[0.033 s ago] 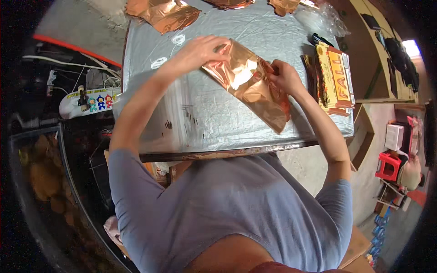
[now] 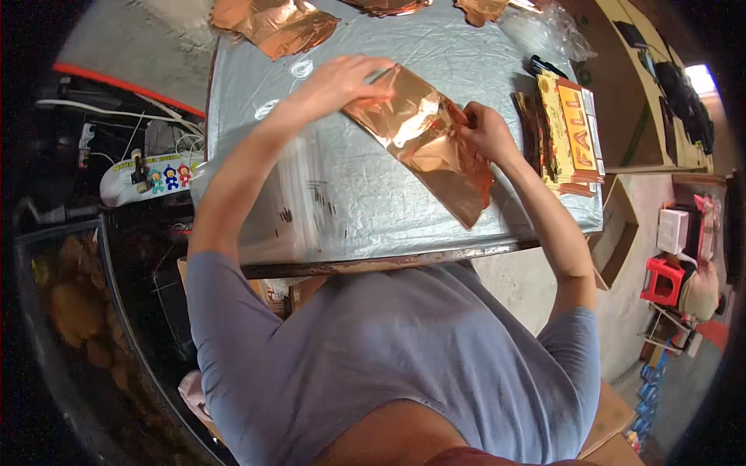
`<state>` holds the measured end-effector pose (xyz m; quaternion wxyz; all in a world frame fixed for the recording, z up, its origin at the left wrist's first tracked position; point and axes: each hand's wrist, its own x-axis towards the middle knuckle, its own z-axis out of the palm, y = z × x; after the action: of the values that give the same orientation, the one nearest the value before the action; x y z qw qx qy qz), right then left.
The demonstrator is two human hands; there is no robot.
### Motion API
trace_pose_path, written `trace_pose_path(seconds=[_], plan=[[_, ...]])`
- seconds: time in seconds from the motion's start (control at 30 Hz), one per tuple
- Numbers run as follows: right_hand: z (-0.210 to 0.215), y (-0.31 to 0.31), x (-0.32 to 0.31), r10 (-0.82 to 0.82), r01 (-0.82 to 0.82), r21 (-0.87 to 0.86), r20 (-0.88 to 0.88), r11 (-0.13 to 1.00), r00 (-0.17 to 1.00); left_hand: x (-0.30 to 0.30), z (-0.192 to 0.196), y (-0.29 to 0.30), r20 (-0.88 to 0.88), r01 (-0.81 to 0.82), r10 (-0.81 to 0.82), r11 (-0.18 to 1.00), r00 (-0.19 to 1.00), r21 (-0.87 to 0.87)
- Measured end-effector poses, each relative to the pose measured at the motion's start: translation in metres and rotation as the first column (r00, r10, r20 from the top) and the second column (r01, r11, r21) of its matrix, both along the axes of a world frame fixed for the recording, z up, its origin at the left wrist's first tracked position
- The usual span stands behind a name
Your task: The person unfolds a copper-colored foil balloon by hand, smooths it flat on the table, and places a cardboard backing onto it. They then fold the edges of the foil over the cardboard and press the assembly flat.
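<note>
A shiny copper-coloured foil piece (image 2: 423, 136) lies slantwise across the silver-covered table (image 2: 381, 225), its lower corner pointing toward me. My left hand (image 2: 346, 81) is closed at its upper left corner, fingers bent over the edge and slightly blurred. On the right edge of the foil, my right hand (image 2: 488, 132) pinches the crumpled part between thumb and fingers. The underside of the foil is hidden, and whether it is a sheet or a bag I cannot tell.
A stack of clear plastic sleeves (image 2: 287, 210) lies under my left forearm. Printed yellow and orange cards (image 2: 571, 136) are piled at the right edge. More copper foil (image 2: 276, 27) and clear plastic (image 2: 548, 35) lie along the far side. A glass tank (image 2: 74, 295) stands at the lower left.
The foil's lower corner has shifted slightly left. Both hands keep their grip, and the whole view has shifted a little.
</note>
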<state>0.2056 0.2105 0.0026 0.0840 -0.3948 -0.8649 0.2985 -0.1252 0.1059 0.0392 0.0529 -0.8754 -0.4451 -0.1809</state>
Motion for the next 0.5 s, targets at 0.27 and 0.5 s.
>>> trace_pose_path(seconds=[0.27, 0.5], plan=[[-0.017, -0.029, 0.014, -0.281, 0.246, -0.168, -0.234, 0.955, 0.931, 0.019, 0.003, 0.03, 0.104, -0.258, 0.282, 0.945, 0.954, -0.201], [0.053, -0.046, 0.019, -0.179, 0.166, 0.145, 0.078, 0.975, 0.981, 0.069, -0.001, -0.026, 0.088, -0.301, 0.302, 0.953, 0.949, -0.03]])
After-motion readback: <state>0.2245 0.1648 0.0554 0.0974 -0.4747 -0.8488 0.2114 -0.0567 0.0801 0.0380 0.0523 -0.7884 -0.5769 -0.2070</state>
